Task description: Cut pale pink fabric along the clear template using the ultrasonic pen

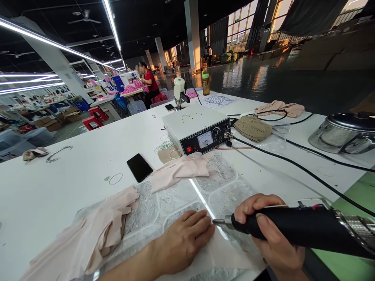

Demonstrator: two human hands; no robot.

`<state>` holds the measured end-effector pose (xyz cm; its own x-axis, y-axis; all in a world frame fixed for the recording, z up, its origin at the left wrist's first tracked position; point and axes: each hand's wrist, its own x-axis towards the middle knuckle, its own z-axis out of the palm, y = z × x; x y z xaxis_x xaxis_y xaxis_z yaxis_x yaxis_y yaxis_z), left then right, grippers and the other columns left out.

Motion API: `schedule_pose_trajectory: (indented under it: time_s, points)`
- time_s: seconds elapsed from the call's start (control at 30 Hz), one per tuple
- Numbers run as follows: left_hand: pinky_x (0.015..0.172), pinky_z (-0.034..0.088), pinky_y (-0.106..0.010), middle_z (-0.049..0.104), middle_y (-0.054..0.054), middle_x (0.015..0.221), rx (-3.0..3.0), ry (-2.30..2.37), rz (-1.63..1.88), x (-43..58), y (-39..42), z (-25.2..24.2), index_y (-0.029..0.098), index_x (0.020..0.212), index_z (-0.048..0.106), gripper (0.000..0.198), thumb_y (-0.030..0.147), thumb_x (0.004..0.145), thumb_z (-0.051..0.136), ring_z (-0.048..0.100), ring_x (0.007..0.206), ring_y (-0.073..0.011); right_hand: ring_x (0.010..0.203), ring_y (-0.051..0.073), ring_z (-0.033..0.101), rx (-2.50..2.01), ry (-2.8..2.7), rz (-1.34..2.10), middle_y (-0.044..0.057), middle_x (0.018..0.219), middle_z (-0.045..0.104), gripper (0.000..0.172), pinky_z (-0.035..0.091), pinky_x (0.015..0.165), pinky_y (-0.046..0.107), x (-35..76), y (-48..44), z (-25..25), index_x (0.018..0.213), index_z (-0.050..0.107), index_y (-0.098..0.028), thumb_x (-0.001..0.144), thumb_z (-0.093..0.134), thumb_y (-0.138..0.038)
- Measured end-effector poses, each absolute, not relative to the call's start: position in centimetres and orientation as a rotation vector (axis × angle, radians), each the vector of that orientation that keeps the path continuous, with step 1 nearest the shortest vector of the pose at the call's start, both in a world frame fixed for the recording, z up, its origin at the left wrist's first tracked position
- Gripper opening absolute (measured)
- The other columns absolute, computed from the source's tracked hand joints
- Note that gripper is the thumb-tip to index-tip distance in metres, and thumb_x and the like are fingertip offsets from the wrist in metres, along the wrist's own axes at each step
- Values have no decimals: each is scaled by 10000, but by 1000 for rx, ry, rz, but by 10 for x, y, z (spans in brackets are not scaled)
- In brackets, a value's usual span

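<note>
My right hand (277,238) is wrapped round a thick black ultrasonic hand tool (304,226) with a narrow metal tip. The tip points left and is close beside the fingertips of my left hand (187,238). That left hand lies palm down, fingers stretched forward, on a pale pink fabric piece (227,253) over a clear, grey-patterned mat (181,195). To its left lies a stack of pale pink fabric pieces (84,234). More pink fabric (181,171) is spread at the mat's far edge. What lies directly under the left palm is hidden.
Behind the mat stands a white control box (196,125) with a meter; a black cable (293,160) runs from its front to the right. A phone (139,168), a glass pot (342,132), a green-lidded bottle (206,84) and brown pads (253,128) are on the white table (73,187). A person sits at a sewing machine beyond.
</note>
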<state>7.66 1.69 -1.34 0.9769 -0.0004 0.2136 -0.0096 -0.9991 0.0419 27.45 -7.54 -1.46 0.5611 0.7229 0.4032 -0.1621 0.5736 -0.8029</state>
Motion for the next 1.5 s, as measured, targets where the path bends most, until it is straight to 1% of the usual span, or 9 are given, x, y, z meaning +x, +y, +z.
schedule_pose_trajectory:
  time_s: [0.17,0.4,0.53,0.9,1.03,1.13,1.23,1.4,1.5]
  points:
    - [1003,451,-381,616,-152,1244,3085,-18,296,75,17,-11,84,1264,541,322,130,1012,346,524,1264,-276,582,155,595,-787,-748,586,1,742,571,43,539,555,347,277,-82,-17,903,608,-233,869,606,-259]
    - [1004,445,-391,604,-144,1258,3093,-11,273,75,17,-10,120,1283,537,342,144,1021,318,514,1268,-280,550,151,591,-801,-712,606,-2,730,552,64,535,528,342,279,-91,-16,869,601,-234,848,628,-288]
    - [997,445,-387,604,-139,1253,3091,7,263,73,17,-12,134,1279,540,327,153,1011,353,517,1262,-278,537,150,590,-794,-717,587,4,704,549,71,525,520,325,275,-89,-14,848,604,-223,842,628,-290]
    - [994,434,-374,604,-134,1237,3092,41,260,75,15,-11,156,1272,545,327,157,1015,342,502,1267,-262,582,158,609,-810,-848,589,2,738,563,11,545,556,348,277,-92,-16,887,589,-237,896,584,-241]
    - [994,439,-378,605,-136,1245,3100,35,267,74,15,-11,153,1289,540,330,152,1008,368,508,1269,-266,575,145,591,-814,-829,592,-12,732,556,29,533,566,342,274,-90,-15,871,581,-244,886,606,-248]
    - [1001,439,-391,598,-138,1265,3100,26,251,73,15,-12,147,1303,532,337,140,992,405,519,1264,-278,580,139,587,-817,-757,587,-15,730,550,51,528,572,329,275,-93,-12,872,587,-244,871,623,-279]
    - [1013,439,-416,590,-135,1292,3087,23,237,72,17,-14,154,1317,525,350,129,987,411,519,1275,-292,565,141,571,-788,-694,611,-10,719,531,103,529,537,323,282,-107,-12,866,587,-236,847,636,-325]
    - [1066,414,-442,591,-131,1306,3055,49,185,73,25,-13,170,1303,540,341,121,993,406,507,1300,-279,550,150,547,-809,-672,656,11,714,512,127,524,496,323,289,-137,-19,905,582,-241,893,560,-366]
    - [1073,412,-482,577,-148,1330,3048,54,172,72,26,-9,153,1297,544,341,118,989,400,507,1301,-291,530,144,555,-844,-703,627,6,679,527,144,520,487,296,286,-142,-16,853,572,-240,879,580,-381]
